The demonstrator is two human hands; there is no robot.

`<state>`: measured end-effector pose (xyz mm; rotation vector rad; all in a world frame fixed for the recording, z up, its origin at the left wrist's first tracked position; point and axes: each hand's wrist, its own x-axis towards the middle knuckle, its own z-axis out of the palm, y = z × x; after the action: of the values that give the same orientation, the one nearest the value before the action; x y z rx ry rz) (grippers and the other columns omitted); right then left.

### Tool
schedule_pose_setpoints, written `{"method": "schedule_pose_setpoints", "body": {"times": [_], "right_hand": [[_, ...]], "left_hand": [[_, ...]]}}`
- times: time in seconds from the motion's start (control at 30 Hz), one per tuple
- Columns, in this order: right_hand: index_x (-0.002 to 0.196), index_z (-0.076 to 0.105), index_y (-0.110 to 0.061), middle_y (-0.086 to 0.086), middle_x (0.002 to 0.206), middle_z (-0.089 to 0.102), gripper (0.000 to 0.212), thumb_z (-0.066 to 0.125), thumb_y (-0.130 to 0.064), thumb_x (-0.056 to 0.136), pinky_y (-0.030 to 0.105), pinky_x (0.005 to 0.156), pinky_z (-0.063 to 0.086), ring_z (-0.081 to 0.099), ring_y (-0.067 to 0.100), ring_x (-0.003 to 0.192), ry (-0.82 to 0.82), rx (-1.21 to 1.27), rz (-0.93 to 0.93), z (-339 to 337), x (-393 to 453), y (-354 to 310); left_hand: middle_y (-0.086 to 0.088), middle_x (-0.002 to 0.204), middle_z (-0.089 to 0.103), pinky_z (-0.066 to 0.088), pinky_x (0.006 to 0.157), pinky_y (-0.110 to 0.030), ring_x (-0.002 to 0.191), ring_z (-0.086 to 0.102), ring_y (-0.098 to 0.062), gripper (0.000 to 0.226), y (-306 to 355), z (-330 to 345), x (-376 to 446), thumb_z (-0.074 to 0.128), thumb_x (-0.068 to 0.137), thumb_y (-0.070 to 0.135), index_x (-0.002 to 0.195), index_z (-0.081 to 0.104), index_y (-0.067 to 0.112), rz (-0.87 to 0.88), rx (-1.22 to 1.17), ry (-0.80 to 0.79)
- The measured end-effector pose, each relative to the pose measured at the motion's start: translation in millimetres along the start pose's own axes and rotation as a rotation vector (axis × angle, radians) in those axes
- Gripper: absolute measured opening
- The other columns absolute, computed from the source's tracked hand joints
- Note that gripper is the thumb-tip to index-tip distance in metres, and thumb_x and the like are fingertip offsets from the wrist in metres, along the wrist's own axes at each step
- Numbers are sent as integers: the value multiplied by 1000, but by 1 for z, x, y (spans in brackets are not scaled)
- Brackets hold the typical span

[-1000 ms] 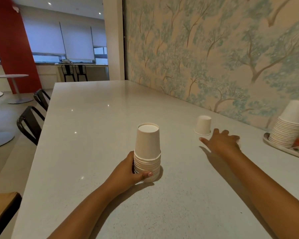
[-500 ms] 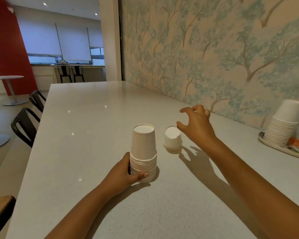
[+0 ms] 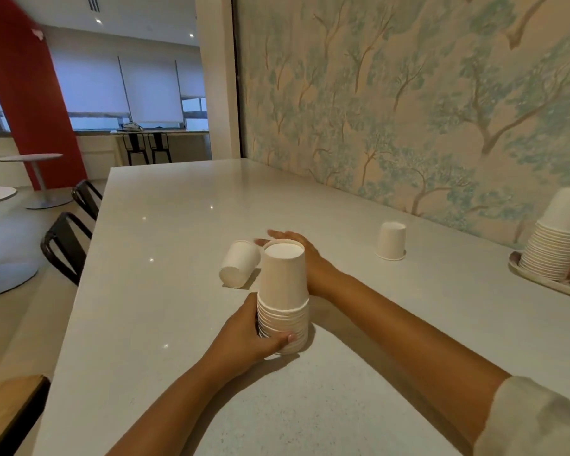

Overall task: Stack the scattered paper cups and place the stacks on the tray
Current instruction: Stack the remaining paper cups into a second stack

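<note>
Two stacks: one stack of upside-down paper cups stands on the white table in front of the person; a second, taller stack leans on the tray at the right edge, by the wallpapered wall.
Left hand: it grips the bottom of the near stack, thumb across the front of the rims.
Right hand: it reaches behind the near stack with fingers straight, the fingertips near a cup lying on its side; I cannot tell if they touch it.
Loose cups: the lying cup is just left of the near stack; another single cup stands upside down, well apart to the right, near the wall.
Left side: black chairs stand at the table edge.
</note>
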<state>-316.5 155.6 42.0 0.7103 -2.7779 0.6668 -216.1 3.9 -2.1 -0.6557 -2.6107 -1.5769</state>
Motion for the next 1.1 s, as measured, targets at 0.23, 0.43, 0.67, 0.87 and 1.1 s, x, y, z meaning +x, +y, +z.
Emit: {"method": "schedule_pose_setpoints", "body": {"times": [0.23,0.43,0.67,0.87,1.1], "right_hand": [[146,17,-28,2,157,12,75,58,-47,85,51,115,10,10,30,143,-254,-348,-358,8,62,-52],[146,19,-23,9,157,10,65,52,-35,92,40,114,13,13,30,143,-285,-208,-409,27,101,-89],[137,41,-12,16,150,27,65,71,-18,80,35,113,17,23,29,139,-416,-72,-607,76,126,-140],[113,58,-11,17,115,48,35,68,-19,81,31,86,41,49,30,104,-292,-9,-642,78,137,-132],[99,60,-11,8,94,62,16,61,-20,86,31,71,49,52,17,77,-92,-47,-537,41,117,-103]], "left_hand": [[47,112,43,43,76,0,108,51,13,76,-2,-18,-1,73,51,65,113,28,64,-33,-55,-95],[31,112,57,46,69,-2,100,54,18,76,-18,-73,-13,84,51,46,111,38,53,-135,-260,-120],[26,131,37,36,92,-2,118,44,10,73,-28,-93,-16,71,72,22,123,22,43,-231,-153,-327],[28,122,42,40,97,-12,121,43,6,80,-30,-91,-14,81,57,40,116,28,47,-270,-265,-334],[28,125,42,47,82,-6,104,51,19,82,-15,-97,-21,79,52,55,115,27,51,-224,-320,-411]]}}
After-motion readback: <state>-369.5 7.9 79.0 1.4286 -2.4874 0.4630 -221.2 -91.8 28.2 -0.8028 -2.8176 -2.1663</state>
